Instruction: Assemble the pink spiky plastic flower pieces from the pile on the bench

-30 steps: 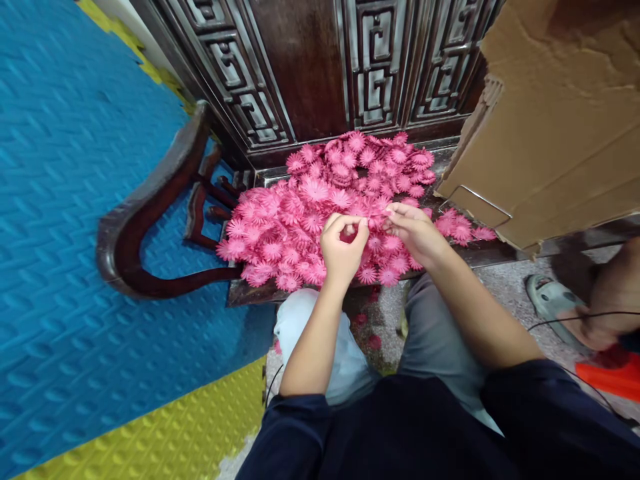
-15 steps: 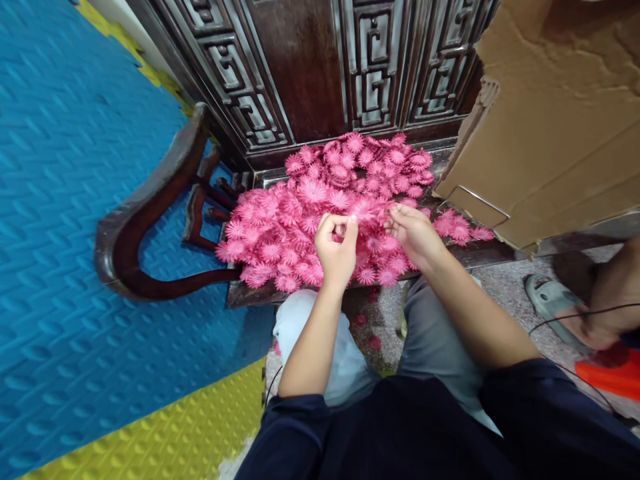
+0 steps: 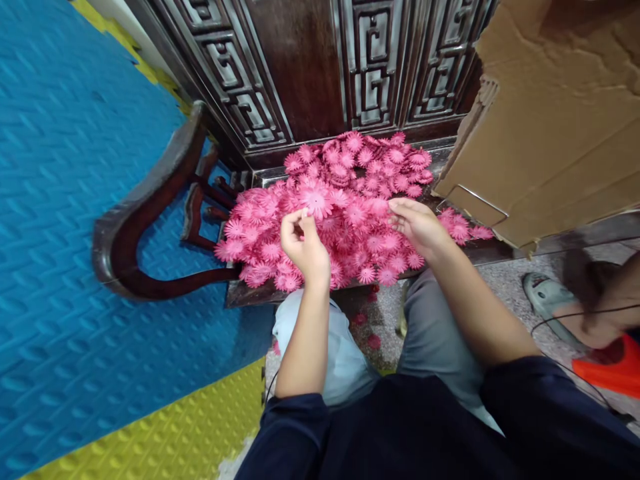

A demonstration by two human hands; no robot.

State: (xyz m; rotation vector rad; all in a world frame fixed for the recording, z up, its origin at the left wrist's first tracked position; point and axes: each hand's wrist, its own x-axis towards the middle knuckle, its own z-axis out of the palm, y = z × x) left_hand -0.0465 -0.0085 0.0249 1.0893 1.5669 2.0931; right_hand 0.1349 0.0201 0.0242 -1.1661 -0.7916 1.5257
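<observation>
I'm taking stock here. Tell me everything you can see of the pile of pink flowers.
The pile of pink flowers is a loose, uneven heap of thin-looking, many-petalled pieces, perhaps plastic or fabric. It lies spread on a dark wooden seat, deeper pink toward the carved back. The left hand and right hand overlap it in view; whether they touch it is unclear.

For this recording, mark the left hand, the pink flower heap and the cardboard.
Left hand [image 3: 309, 255]: head view, near the base of the thumb.
Pink flower heap [image 3: 343, 227]: head view, on flowers between the two hands.
Cardboard [image 3: 560, 127]: head view, on its broad brown face.
</observation>
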